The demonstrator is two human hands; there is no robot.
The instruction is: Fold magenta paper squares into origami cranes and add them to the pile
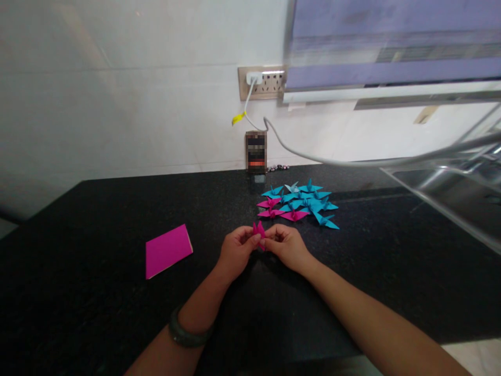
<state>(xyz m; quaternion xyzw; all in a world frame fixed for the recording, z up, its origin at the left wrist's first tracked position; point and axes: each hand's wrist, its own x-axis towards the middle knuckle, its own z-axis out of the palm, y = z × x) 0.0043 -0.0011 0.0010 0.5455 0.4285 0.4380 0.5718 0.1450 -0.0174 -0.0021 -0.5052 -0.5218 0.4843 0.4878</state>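
Note:
Between my two hands is a small folded piece of pink paper (pixel 259 228), its narrow points sticking up. My left hand (pixel 237 251) pinches it from the left with thumb and fingers. From the right, my right hand (pixel 288 247) grips the same paper in a pinch; its lower part is partly hidden by my fingers. Just beyond my hands lie several blue paper cranes (pixel 309 204), with pink paper cranes (pixel 294 215) at their near left side and a paler crane (pixel 292 187) at the back. A stack of pink paper (pixel 168 251) rests to the left.
The black countertop (pixel 117 219) meets a white tiled wall. A phone (pixel 256 151) leans upright there, a beaded strand (pixel 278 167) beside it. A white cable (pixel 301 152) runs from the wall socket (pixel 270 82) to the right, near a metal rack (pixel 465 156).

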